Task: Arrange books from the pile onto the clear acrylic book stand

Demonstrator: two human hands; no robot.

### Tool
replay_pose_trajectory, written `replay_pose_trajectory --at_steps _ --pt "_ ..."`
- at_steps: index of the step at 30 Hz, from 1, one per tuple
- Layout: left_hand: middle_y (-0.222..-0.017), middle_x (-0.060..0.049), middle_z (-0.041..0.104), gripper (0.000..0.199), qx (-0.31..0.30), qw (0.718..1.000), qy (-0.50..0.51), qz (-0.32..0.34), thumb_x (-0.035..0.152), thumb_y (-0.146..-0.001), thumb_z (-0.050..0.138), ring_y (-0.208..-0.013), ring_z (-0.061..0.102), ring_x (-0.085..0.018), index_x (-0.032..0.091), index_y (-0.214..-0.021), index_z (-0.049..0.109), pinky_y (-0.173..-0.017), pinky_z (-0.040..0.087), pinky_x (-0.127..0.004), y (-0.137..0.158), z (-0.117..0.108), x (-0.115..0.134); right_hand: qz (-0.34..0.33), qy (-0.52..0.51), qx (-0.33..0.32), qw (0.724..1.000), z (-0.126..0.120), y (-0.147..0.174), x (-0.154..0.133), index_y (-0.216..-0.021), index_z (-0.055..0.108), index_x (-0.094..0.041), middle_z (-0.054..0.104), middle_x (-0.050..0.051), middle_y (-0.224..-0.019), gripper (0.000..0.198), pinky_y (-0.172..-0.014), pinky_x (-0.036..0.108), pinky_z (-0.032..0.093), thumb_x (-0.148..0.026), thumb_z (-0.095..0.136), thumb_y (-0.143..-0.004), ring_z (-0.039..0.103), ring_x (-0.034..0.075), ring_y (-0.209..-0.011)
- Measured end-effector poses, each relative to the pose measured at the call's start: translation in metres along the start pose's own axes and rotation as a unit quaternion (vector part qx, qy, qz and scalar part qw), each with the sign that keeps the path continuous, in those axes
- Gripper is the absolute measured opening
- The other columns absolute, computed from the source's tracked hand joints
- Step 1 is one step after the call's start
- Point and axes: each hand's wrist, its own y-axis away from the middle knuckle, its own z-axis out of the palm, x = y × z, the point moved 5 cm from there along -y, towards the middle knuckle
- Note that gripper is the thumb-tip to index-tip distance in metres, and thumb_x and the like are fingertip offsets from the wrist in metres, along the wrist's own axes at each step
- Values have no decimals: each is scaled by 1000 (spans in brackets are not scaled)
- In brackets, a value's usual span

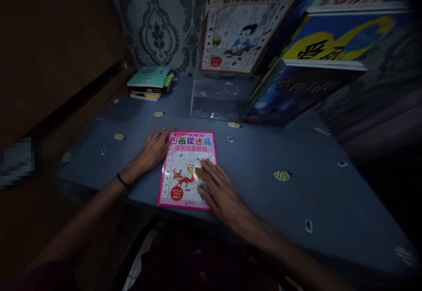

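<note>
Under R hand (221,190), bk (184,159) reads 图画捉迷藏.

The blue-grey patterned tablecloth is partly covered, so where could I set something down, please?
The widest free patch lies right of the pink-bordered picture book and right hand, in front of the upright dark-blue book. A smaller one lies between the left hand and the teal-topped book stack. The back, around the clear plastic stand, is crowded.

book (187,161): pink-edged | tablecloth (252,161): blue, yellow motifs | wallpaper (158,31): grey damask
</note>
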Motion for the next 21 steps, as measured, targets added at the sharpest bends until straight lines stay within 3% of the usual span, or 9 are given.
replay_pose_trajectory --at_steps 7,13,16,21 --pt "-130 -16 64 38 39 998 0 -48 25 -99 43 -120 59 -29 15 -135 49 -104 45 -49 7 -8 11 42 96 23 994 1 -2 18 -148 46 -19 32 21 -161 53 -115 66 32 -42 48 -100 28 39 -149" --pt "-130 -16 64 39 67 976 192 -83 25 -94 48 -124 59 -28 16 -131 49 -108 44 -50 10 -6 15 31 81 37 996 4 -1 21 -149 45 -16 30 22 -162 55 -115 62 36 -42 46 -100 27 39 -149" --pt "-136 -18 61 37 71 923 346 -155 22 -88 54 -129 57 -27 16 -125 51 -110 44 -49 6 -3 5 31 76 38 996 4 0 21 -149 44 -16 28 22 -162 55 -115 62 36 -42 46 -101 26 39 -150" --pt "-121 -14 70 31 93 784 544 -284 13 -81 63 -113 68 -22 16 -112 56 -106 50 -41 2 -7 -6 36 66 38 996 3 2 21 -149 44 -18 28 19 -163 54 -116 62 36 -40 48 -100 25 38 -151"
